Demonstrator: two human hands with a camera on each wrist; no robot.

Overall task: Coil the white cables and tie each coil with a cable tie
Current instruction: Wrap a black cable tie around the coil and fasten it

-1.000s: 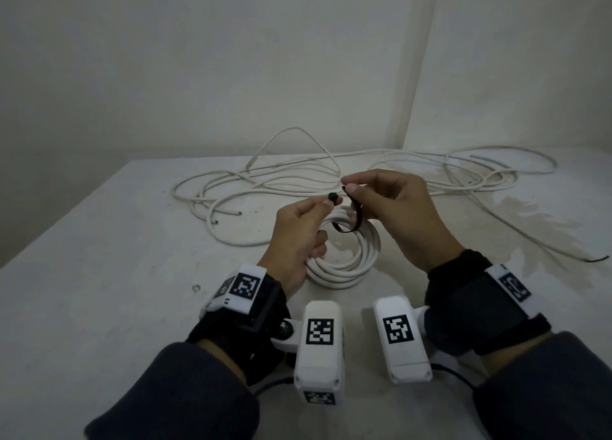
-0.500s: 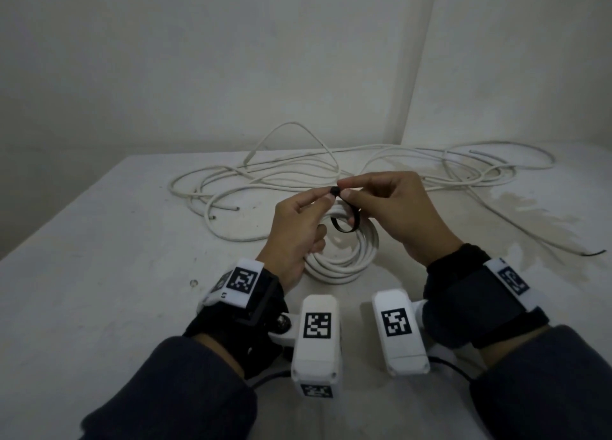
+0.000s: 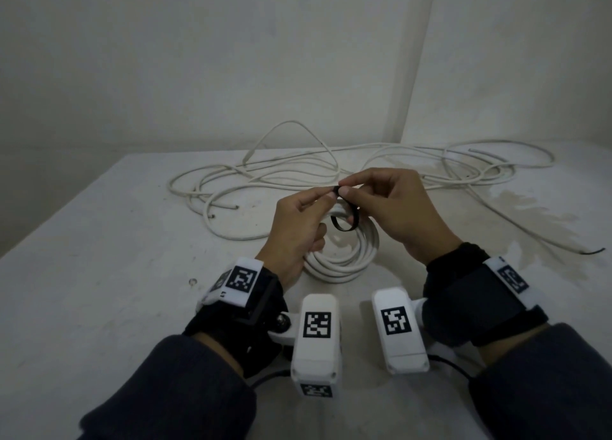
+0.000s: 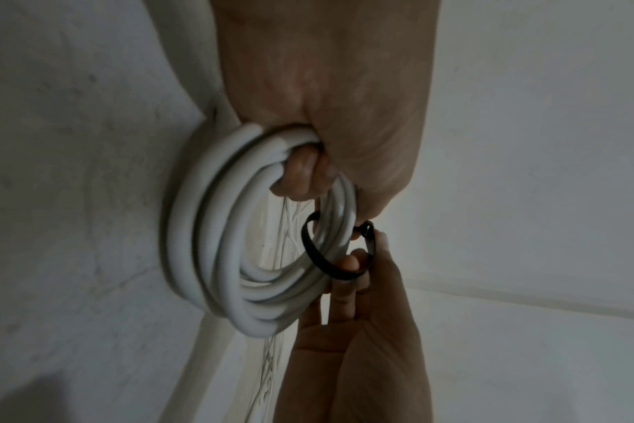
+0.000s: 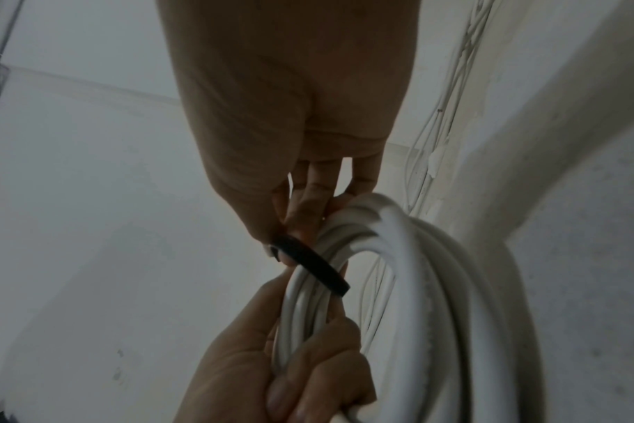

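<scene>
Two hands raised over the counter (image 3: 99,274). Left hand (image 3: 294,227) curled round the white coil (image 3: 341,261), thumb and forefinger pinching the black cable tie (image 3: 344,221); right hand (image 3: 390,208) pinching the tie's other end, looped around the coil's strands. Farther back, loose white cables (image 3: 298,174) sprawled across the counter.

Head view downward, wrist views close, sharing coil (image 3: 341,257)

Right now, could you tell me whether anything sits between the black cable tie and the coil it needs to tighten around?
Nothing visible does. The black cable tie already loops round the white coil; the left hand and the right hand pinch its ends together.
</scene>
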